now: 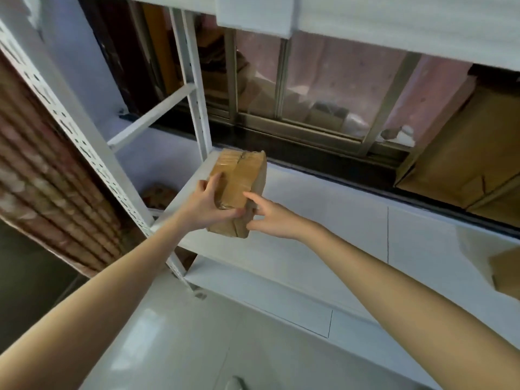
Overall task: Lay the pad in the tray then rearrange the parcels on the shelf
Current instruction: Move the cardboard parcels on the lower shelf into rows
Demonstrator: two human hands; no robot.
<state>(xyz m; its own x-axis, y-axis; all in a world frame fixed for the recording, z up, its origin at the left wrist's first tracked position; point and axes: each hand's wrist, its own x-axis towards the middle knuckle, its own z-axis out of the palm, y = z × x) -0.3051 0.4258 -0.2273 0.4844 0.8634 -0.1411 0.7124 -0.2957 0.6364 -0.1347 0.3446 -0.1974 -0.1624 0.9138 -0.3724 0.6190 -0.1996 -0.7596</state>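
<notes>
At the shelf's [323, 220] left end, by its corner post, a tape-wrapped brown cardboard parcel [239, 190] lies on the white board. The left hand [209, 205] has its grip closed around the parcel's near left side; the right hand [270, 218] is spread loosely, fingertips apparently touching the near end. Behind runs a metal-framed window; a large cardboard box [461, 159] stands at the right end.

Your forearms were bare, no sleeves in view; your left hand [206, 205] and right hand [274, 219] wore no gloves, rings or watch.
</notes>
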